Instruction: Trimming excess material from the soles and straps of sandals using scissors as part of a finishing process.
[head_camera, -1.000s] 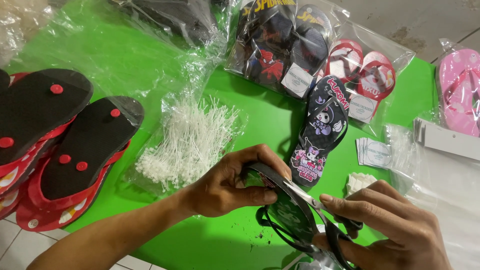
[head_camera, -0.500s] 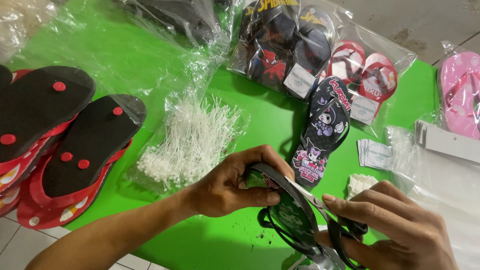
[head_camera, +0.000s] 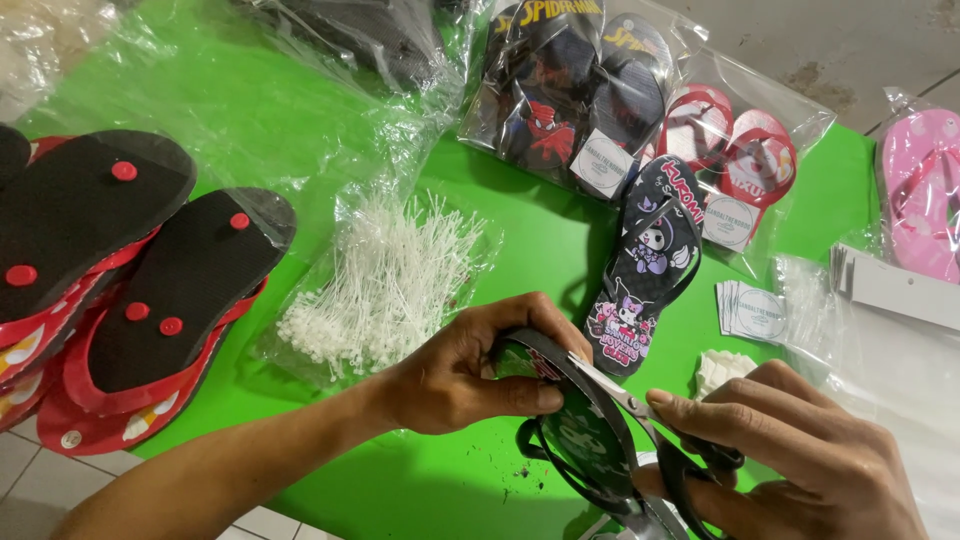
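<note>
**A:** What have the hands got?

**B:** The left hand (head_camera: 470, 370) is wrapped around the upper end of a dark flip-flop with a green patterned footbed (head_camera: 580, 435), thumb pressed along its near side and fingers curled over the far edge. The flip-flop stands on its edge, just above the green table (head_camera: 440, 490), between the two hands.

**A:** And the right?

**B:** The right hand (head_camera: 790, 460) grips a pair of scissors (head_camera: 640, 405) by the black handles. The blades point up and left toward the left hand's fingertips and lie against the flip-flop's black strap. I can't tell for sure whether the blades are parted or closed; they look nearly together.

**A:** What lies around them?

**B:** Just beyond the left hand sits a clear bag of white plastic tag fasteners (head_camera: 385, 285). Beyond the scissors, a single black flip-flop with cartoon prints (head_camera: 645, 265) lies flat on the table. A small stack of white paper labels (head_camera: 750, 312) is just past the right hand, and a white crumpled bit (head_camera: 722, 368) lies beside that hand's knuckles. Far to the left of the left hand, red flip-flops with black soles (head_camera: 150, 290) are stacked sole up. At the table's far side, well away from both hands, are bagged pairs: dark ones (head_camera: 560, 100), red ones (head_camera: 740, 150) and pink ones (head_camera: 925, 190).
</note>
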